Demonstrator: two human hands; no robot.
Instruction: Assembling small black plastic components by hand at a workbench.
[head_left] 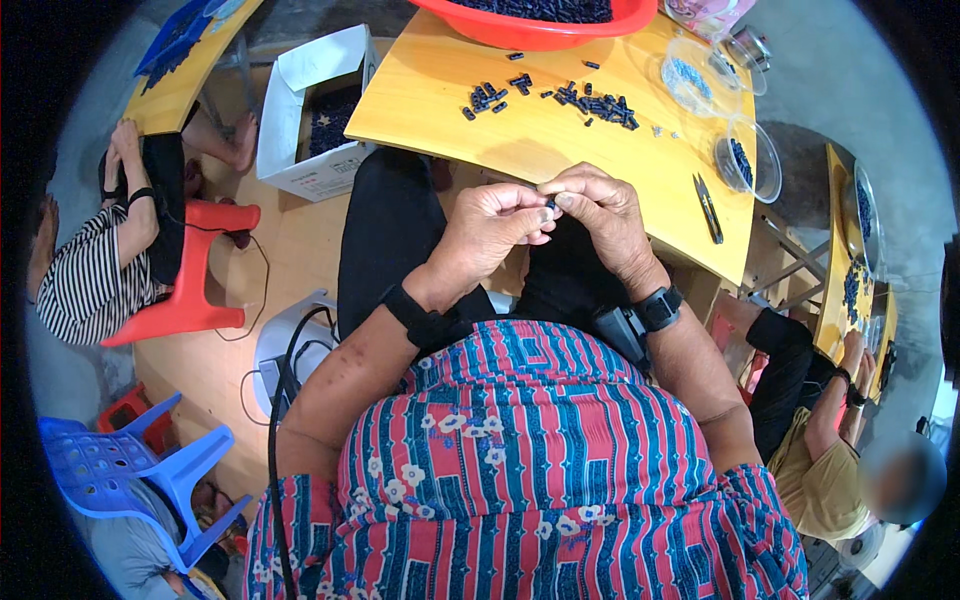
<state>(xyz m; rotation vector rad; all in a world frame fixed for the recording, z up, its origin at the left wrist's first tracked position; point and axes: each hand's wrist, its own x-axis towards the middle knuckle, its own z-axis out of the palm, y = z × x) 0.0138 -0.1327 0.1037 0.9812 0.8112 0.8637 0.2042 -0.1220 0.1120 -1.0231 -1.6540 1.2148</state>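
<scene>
My left hand [488,228] and my right hand [606,212] meet in front of the table's near edge, above my lap. Both are closed in a pinch, fingertips almost touching. Between them a small dark piece [550,203] shows, mostly covered by the fingers; its exact kind is too small to make out. On the yellow table [420,90] beyond lie a loose pile of short black cylindrical parts [600,105] and a smaller cluster of the same parts [485,98]. Black thread snips [708,208] rest to the right of my right hand.
A red basin [550,36] full of dark parts stands at the table's far side. Clear plastic tubs [765,165] with blue and dark pieces sit at the right. A white carton [290,100] is left of the table. Other people sit at tables on both sides.
</scene>
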